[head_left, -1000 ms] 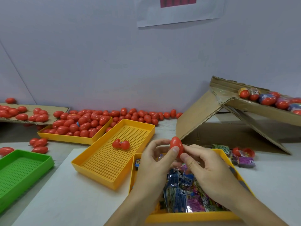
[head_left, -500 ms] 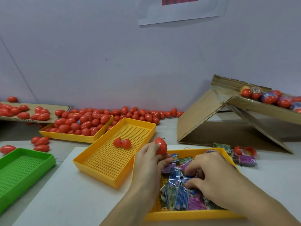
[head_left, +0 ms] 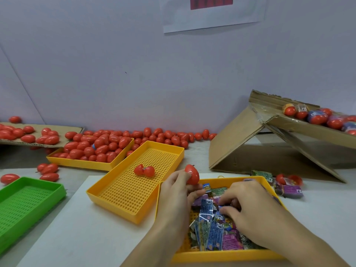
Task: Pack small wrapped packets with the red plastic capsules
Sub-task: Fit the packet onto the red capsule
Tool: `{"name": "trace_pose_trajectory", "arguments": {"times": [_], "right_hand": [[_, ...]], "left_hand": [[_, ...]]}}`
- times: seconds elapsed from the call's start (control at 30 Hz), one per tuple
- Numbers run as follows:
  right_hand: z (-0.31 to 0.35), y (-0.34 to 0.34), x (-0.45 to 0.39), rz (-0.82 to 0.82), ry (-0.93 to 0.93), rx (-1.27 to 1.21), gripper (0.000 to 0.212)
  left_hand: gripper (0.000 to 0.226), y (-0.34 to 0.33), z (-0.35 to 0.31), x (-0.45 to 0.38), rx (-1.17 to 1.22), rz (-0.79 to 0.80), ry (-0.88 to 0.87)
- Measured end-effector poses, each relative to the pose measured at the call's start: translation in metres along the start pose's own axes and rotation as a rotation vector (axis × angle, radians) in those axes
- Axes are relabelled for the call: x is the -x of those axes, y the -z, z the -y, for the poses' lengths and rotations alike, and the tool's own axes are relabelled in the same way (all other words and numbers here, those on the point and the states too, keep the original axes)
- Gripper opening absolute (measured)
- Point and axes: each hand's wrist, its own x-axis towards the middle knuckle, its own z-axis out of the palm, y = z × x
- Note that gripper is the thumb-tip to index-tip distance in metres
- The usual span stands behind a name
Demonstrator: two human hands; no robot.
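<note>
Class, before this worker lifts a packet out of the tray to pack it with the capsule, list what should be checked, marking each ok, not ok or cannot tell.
1. Left hand holds the red capsule: ok.
2. Capsule is open and ready for filling: cannot tell.
3. Right hand is over the wrapped packets: ok.
4. Only one packet is pinched: cannot tell; fingers hide it.
5. Packet tray has stock: ok.
6. Middle yellow tray has space: ok, only an opened capsule lies there.

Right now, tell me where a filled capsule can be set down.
Free: the green tray, the middle yellow tray around its open capsule, and the white sheet in front. Crowded: the far yellow tray and the packet tray.
</note>
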Motion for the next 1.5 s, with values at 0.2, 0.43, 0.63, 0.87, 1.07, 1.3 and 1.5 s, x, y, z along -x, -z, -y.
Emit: {"name": "trace_pose_trajectory", "arguments": {"times": [0.2, 0.43, 0.63, 0.87, 1.07, 1.3, 1.5], "right_hand": [[-0.002, 0.0, 0.0, -0.092, 0.007, -0.07, 0.01], [-0.002, 0.006, -0.003, -0.438, -0.111, -0.377, 0.022], [-0.007, 0.005, -0.006, -0.469, -0.242, -0.694, 0.011], [0.005, -0.003, -0.005, -0.326, -0.23, -1.116, 0.009], [0.006, -0.004, -0.004, -0.294, -0.195, -0.995, 0.009], [0.01, 0.0, 0.002, -0.362, 0.094, -0.497, 0.021], [0.001, 0.002, -0.003, -0.37, 0.021, -0.525, 0.016]], "left_hand": [[0.011, 0.0, 0.0, 0.001, -0.007, 0.001, 0.002], [0.005, 0.003, -0.002, 0.003, 0.015, 0.065, -0.028], [0.013, 0.0, -0.003, 0.008, -0.099, 0.252, 0.052], [0.006, 0.002, -0.006, 0.013, -0.313, 0.248, -0.021], [0.03, 0.003, -0.006, 0.013, -0.34, 0.208, -0.095], [0.039, 0.003, -0.004, 0.012, -0.392, 0.218, -0.119], [0.035, 0.0, -0.006, 0.014, -0.418, 0.231, -0.112]]}}
